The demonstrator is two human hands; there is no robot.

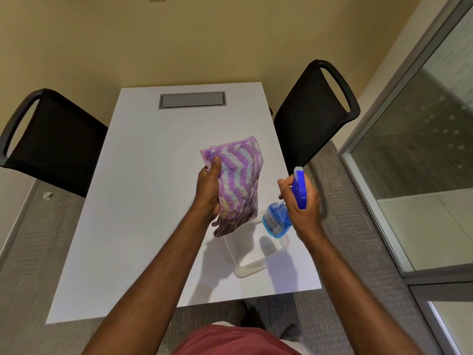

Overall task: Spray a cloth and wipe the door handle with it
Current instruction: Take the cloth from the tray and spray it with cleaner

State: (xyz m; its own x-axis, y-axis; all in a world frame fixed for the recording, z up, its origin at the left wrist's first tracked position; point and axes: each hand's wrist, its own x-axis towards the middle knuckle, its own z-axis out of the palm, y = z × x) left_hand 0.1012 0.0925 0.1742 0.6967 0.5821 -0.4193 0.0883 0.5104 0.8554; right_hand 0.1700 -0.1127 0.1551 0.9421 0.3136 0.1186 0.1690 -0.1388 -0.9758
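A purple and white striped cloth point(239, 180) hangs from my left hand point(208, 190), held up above the white table point(133, 226) with the thumb pressed on its upper left corner. To its right, my right hand point(304, 206) grips a spray bottle point(277, 220) with a blue trigger head and a clear blue body. The nozzle points away from me, toward the far right chair, a short gap from the cloth. No door handle is in view.
A clear plastic tub point(247, 262) sits on the table under my hands. Black chairs stand at the left point(51, 139) and right point(314, 111) of the table. A grey cable hatch point(192, 99) lies at the far end. A glass partition point(419, 149) runs along the right.
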